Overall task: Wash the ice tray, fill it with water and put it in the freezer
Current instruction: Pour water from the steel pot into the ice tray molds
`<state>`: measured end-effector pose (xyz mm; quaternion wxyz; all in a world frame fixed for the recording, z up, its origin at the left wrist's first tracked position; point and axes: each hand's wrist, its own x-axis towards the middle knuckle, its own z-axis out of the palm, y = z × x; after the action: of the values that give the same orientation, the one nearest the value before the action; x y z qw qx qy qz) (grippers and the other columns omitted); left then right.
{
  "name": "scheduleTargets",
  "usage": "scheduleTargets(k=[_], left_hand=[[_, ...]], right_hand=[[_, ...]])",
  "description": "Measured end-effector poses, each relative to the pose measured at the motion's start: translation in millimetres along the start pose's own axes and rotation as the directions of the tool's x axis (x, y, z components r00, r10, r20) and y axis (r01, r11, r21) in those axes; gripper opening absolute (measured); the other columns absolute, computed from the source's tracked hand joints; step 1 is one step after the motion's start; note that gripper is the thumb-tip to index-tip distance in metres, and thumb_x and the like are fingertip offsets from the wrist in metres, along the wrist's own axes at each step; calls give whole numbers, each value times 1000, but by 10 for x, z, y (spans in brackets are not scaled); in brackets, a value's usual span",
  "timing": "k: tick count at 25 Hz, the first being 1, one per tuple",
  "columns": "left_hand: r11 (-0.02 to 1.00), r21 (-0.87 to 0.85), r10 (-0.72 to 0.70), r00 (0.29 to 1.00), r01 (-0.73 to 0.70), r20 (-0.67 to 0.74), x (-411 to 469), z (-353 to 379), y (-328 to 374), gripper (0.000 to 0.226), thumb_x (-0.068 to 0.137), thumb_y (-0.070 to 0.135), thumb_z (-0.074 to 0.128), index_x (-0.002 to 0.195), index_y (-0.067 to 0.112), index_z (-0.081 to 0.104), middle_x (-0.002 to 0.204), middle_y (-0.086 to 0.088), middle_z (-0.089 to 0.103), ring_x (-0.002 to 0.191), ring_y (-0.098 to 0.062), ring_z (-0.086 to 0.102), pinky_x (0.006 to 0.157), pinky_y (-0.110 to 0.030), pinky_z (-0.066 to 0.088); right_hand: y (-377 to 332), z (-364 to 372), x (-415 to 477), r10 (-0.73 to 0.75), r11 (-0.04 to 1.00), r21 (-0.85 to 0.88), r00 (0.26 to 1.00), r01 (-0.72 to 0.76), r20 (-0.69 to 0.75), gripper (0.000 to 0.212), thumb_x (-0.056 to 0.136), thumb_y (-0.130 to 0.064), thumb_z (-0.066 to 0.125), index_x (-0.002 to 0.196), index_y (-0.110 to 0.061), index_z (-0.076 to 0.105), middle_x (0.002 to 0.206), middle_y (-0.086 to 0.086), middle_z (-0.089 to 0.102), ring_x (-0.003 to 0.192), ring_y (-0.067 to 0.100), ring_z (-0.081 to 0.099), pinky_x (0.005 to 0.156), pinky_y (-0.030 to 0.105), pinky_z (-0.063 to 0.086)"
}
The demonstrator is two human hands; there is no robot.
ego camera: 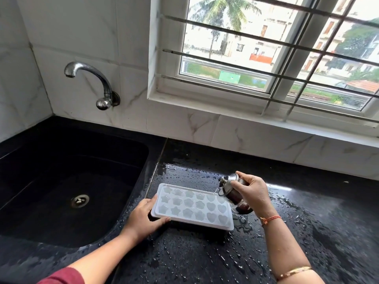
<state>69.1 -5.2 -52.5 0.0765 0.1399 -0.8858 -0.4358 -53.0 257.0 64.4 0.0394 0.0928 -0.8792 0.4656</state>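
White plastic tray (192, 206): lies flat on the counter (205, 253), just right of the sink (61, 181). Three rows of moulds, stars and flowers toward the left, hearts toward the right. Moulds look glossy; how full each one is cannot be told.

Left hand (143, 216): grips the tray's left end, thumb along the near rim, fingers curled over the far corner. Dark red sleeve (63, 276) at the frame's lower edge.

Right hand (253, 194): closed around a steel cup (231, 192), tipped with its mouth toward the tray's far right corner. A thin stream of water (216, 190) runs from the lip onto the heart moulds there. Orange thread (269, 219) on the wrist; gold bangle (293, 272) lower on the forearm.

Counter: black polished stone, wet, beaded with droplets around the tray and to its right.

Sink: black, set into the counter at left, round metal drain (80, 200) in its floor.

Tap (90, 85): chrome, wall-mounted above the sink, spout curving left, no flow seen.

Wall: white marbled tile. Window (266, 48) at upper right, white frame, barred, with a palm and buildings outside.
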Motion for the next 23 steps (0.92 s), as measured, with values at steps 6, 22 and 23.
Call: scheduleTargets(k=[6,22,23], left_hand=[[1000,-15,0,1000,0,-1,4,10,0,110,44,73,56,140,22,39,114,8,51,102,-4,49,86,-15,34],[1000,18,6,1000,-6,-6,4,8,3,111,42,76,48,139,23,39,112,9,50,108,-11,53,85,-18,36],[1000,17,6,1000,-6,-6,4,7,3,110,42,75,48,139,23,39,111,10,50,107,-11,53,85,-18,36]], right_hand=[[-94,-81,-132,71,995,63,996,-75,60,22,78,-11,71,65,-20,55,97,10,65,70,14,60,53,19,52],[-151,-73,-189,51,995,-89,985,-37,163,25,84,-13,65,65,-20,50,104,12,66,68,7,57,44,7,42],[-148,-69,-188,47,996,-85,985,-34,164,24,84,-13,64,66,-21,51,105,12,66,67,6,57,45,7,43]])
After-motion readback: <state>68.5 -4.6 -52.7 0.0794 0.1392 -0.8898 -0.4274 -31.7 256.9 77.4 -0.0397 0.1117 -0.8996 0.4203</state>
